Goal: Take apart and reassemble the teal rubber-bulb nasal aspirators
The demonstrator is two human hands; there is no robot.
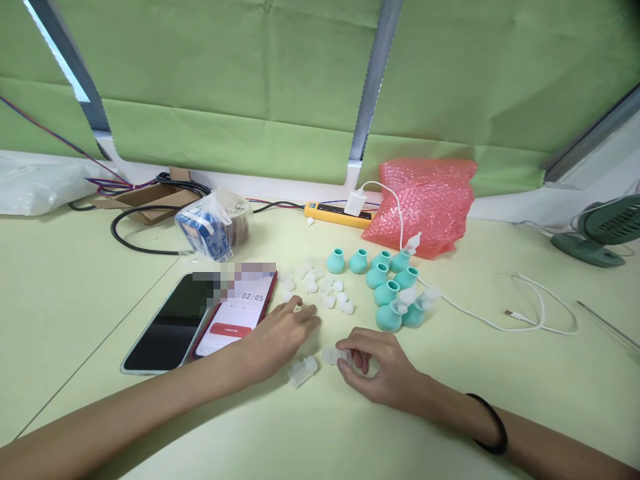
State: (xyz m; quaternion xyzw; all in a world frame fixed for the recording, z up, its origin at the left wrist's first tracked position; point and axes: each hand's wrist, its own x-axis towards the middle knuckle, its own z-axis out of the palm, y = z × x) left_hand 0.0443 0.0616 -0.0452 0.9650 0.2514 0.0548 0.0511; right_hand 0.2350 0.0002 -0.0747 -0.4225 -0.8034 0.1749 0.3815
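Between the thumb and fingers of my right hand (383,363) is a small translucent plastic tube (331,355), lying on its side close to the table top. My left hand (285,333) reaches over the near edge of a loose group of small white plastic caps (327,301). Its fingers are bent and a little apart, with nothing visible in them. Just below that hand a second translucent plastic piece (303,371) lies on the table. Teal rubber bulbs (387,293) stand behind my right hand, several with open necks and some carrying translucent tips (413,243).
Left of my left hand lie two phones, a dark one (173,327) and one showing a timer (235,320). Farther back are a bagged blue box (213,227), a yellow power strip (330,214) and red bubble wrap (425,207). A white cable (480,325) and green fan (590,247) are right.
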